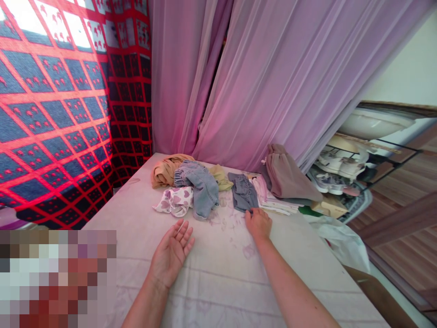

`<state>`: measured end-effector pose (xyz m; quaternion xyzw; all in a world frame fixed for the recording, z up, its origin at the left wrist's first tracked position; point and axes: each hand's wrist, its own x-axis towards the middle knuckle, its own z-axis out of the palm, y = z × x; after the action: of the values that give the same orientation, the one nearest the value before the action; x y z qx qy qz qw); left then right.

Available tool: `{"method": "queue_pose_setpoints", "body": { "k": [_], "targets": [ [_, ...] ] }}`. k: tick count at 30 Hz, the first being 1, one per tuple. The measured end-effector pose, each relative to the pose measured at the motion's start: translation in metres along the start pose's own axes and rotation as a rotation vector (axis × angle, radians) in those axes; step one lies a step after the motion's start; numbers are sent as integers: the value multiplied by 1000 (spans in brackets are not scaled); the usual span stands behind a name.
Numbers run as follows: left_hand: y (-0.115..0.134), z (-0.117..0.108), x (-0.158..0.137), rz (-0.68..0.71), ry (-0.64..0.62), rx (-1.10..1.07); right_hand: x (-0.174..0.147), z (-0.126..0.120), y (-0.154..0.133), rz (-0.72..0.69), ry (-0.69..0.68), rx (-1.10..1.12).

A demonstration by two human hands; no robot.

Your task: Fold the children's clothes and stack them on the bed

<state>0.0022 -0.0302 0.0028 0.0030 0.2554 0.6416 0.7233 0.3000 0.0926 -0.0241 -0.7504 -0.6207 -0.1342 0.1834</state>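
Note:
Palm up, with fingers apart and nothing in it, my left hand (172, 253) rests over the bed sheet. In front of it lie a white cloth garment with purple hearts (175, 201) and crumpled light-blue denim pants (201, 184). My right hand (258, 223) has its fingers curled at the near edge of folded dark grey-blue pants (243, 191), gripping that edge; the fingertips are partly hidden. Just right of these pants is a stack of folded light clothes (273, 200).
Behind the denim lie an orange-tan garment (167, 171) and a yellow-green one (221, 177). A brown garment (287, 175) tops the stack's right side. Lilac curtains (252, 91) hang at the back, a red-checked cloth (129, 100) at left. A shoe rack (341, 168) stands at right.

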Motion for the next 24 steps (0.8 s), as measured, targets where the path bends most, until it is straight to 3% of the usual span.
{"method": "queue_pose_setpoints", "body": {
  "k": [7,13,16,19,24],
  "targets": [
    [0,-1,1,-3,-2,-19,0,3,3,-26,39,26],
    [0,3,0,3,27,-20,2,9,2,-180,111,128],
    [-1,1,1,2,33,-24,2,9,-24,-245,113,255],
    [-1,-1,2,-5,5,-42,0,8,-70,-269,62,386],
    [0,-2,3,5,-10,-54,-2,-1,-134,-149,-128,485]
  ]
}}
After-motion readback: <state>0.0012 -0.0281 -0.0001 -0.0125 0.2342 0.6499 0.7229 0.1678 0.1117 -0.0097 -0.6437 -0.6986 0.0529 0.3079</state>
